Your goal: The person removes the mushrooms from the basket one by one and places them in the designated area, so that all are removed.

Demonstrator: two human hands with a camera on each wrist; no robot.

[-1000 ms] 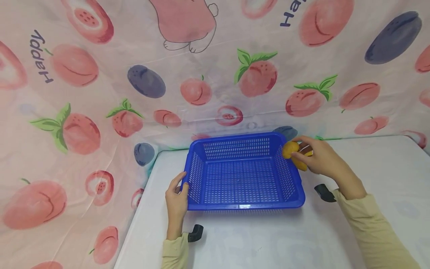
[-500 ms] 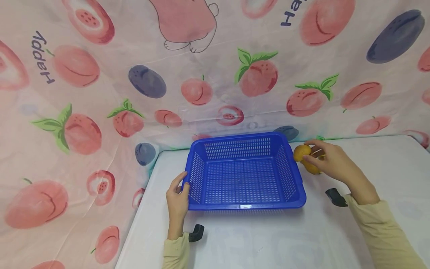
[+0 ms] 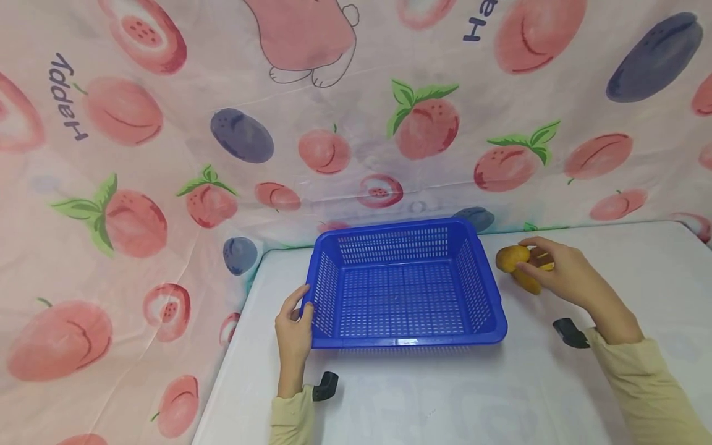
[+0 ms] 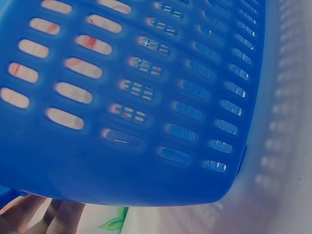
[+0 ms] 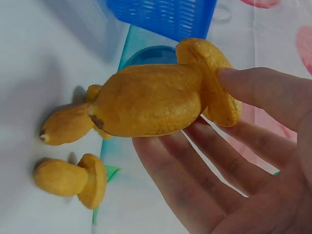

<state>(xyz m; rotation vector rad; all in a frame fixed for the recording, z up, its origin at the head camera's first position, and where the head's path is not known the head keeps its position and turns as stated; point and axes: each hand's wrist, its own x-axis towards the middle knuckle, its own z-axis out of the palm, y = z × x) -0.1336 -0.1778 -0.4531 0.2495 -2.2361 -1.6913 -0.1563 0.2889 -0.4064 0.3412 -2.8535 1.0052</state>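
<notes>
My left hand (image 3: 293, 337) grips the left rim of a blue plastic basket (image 3: 408, 340) with slotted walls. In the left wrist view, the slotted wall (image 4: 117, 170) fills most of the picture and a few fingers (image 4: 66, 217) show under its edge. To the right of the basket, my right hand (image 3: 564, 272) holds a yellow-brown mushroom (image 3: 512, 258) with a thick stem. The right wrist view shows the thumb against the cap of this mushroom (image 5: 151, 100) and the fingers beneath it. Behind it two similar mushrooms, one whole (image 5: 61, 178) and one partly covered (image 5: 68, 124), lie on the white surface.
The basket stands on a white-covered table (image 3: 389, 402). A fruit-printed cloth (image 3: 356, 154) hangs behind and to the left. Black curved pieces (image 3: 325, 386) stick out at both cuffs. Inside the basket only its slotted floor (image 3: 397, 300) shows.
My right hand has moved right with the mushroom, from over the basket's right rim to beside the basket over the table. The left hand and the basket have stayed in place.
</notes>
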